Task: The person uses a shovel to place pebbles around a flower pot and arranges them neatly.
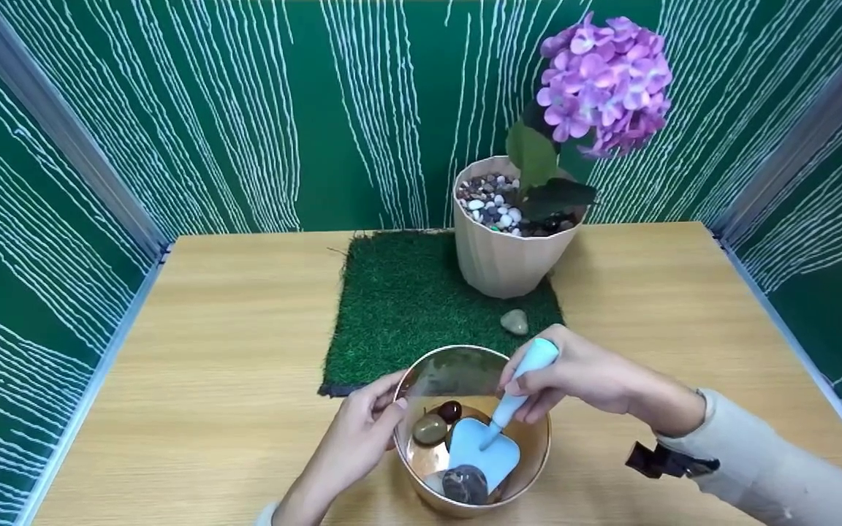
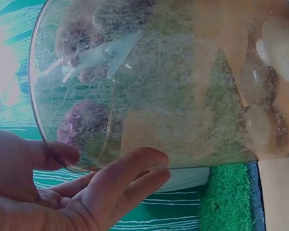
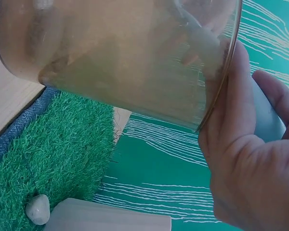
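Both hands are busy at the lower middle of the head view, where a clear container (image 1: 457,372) stands on the tabletop (image 1: 209,365). The left hand (image 1: 359,431) pinches the container's rim, thumb at the edge and fingers bent against the outer wall; its wrist view shows that hold up close. The right hand (image 1: 582,369) has its fingers and thumb wrapped round the light-blue handle of a small shovel (image 1: 468,442), which slants down into the container. I can see the flat blade low inside, with a dark grey stone (image 1: 465,484) at its lower edge; whether the stone sits on the blade or only against it, I can't tell. An olive stone (image 1: 430,429) and a dark red one (image 1: 449,411) lie on the container's left side, touching or nearly so.

Just above the container in the frame is a grass mat (image 1: 392,314), with one pale stone (image 1: 514,322) near its right edge. A cream pot (image 1: 505,263) filled with pebbles stands on the mat, upper right of centre, bearing a purple flower (image 1: 604,80).
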`<action>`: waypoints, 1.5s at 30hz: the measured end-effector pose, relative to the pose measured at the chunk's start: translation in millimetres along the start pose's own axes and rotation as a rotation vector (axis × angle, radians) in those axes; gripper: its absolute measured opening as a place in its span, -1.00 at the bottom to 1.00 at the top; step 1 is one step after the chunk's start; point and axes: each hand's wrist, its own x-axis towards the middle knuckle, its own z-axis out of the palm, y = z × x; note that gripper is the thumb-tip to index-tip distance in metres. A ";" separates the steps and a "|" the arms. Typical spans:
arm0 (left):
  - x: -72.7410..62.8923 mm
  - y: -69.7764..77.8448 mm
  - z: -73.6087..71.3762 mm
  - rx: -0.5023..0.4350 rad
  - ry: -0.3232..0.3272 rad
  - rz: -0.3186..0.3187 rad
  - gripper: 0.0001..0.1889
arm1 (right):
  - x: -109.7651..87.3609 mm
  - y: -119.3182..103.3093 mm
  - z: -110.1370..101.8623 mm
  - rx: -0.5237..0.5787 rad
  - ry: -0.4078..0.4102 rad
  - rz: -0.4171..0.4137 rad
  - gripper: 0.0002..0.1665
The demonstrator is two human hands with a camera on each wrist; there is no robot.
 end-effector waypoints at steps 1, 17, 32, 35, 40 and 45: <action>0.1 -0.2 0.0 0.000 -0.001 0.001 -0.46 | -0.4 0.1 0.0 0.005 0.004 0.002 -0.65; 0.8 -1.3 0.3 0.019 0.002 0.018 -0.47 | -5.2 4.3 -1.8 0.096 0.041 0.011 -0.79; 0.5 -1.5 -0.4 0.026 0.004 0.012 -0.47 | -6.4 6.3 -4.4 0.121 0.062 0.026 -0.78; 0.4 -1.5 -0.2 0.029 0.003 0.013 -0.47 | -7.0 7.2 -5.3 0.131 0.060 0.029 -0.78; 0.6 -1.2 0.6 0.029 0.008 0.015 -0.47 | -8.0 8.8 -6.5 0.170 0.054 0.017 -0.81; 0.9 -1.1 1.0 0.026 0.012 0.019 -0.47 | -8.6 9.6 -8.8 0.198 0.063 0.022 -0.84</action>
